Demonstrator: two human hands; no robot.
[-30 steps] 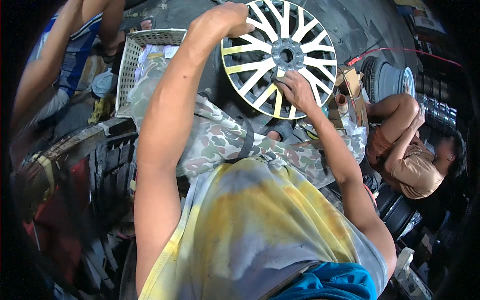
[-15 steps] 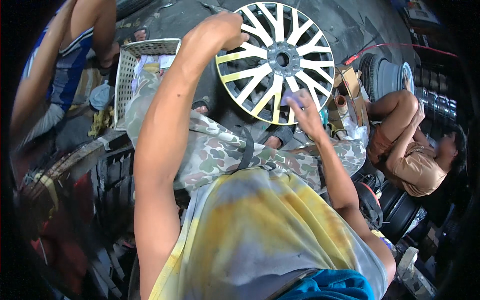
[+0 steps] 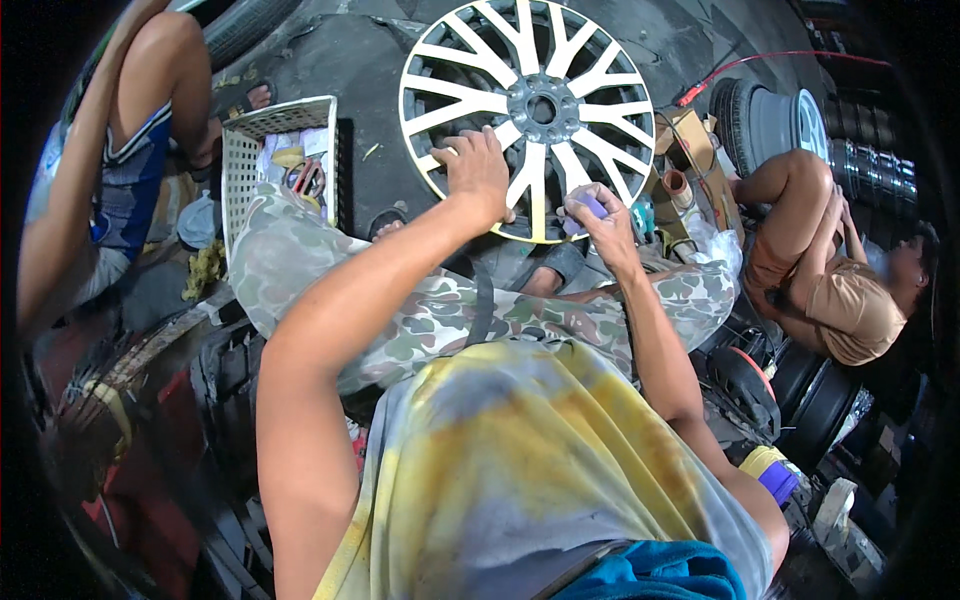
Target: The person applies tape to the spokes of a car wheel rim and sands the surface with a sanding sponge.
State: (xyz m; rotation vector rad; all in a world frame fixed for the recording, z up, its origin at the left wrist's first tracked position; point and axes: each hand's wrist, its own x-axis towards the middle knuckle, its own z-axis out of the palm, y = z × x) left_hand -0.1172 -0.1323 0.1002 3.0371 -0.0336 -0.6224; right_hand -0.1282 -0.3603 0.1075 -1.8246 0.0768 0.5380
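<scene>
A multi-spoke wheel rim (image 3: 541, 88) lies face up in front of me, its pale spokes edged with yellow around a dark hub. My left hand (image 3: 476, 172) rests on its near-left spokes with the fingers spread. Near the wheel's lower right edge, my right hand (image 3: 612, 232) pinches a folded piece of purple sandpaper (image 3: 587, 209). The sandpaper is close to the lower spokes; whether it touches them I cannot tell.
A white plastic crate (image 3: 236, 185) with papers and small items stands on the left, beside a seated person (image 3: 140, 150). Cardboard boxes (image 3: 687, 140), a tyre on a blue-grey rim (image 3: 780, 128) and a red hose (image 3: 745, 66) are right. Another person (image 3: 840, 270) sits there.
My left hand has come from the wheel's upper left edge down onto its near-left spokes. My right hand stays near the lower edge, with the purple sandpaper now turned up more visibly.
</scene>
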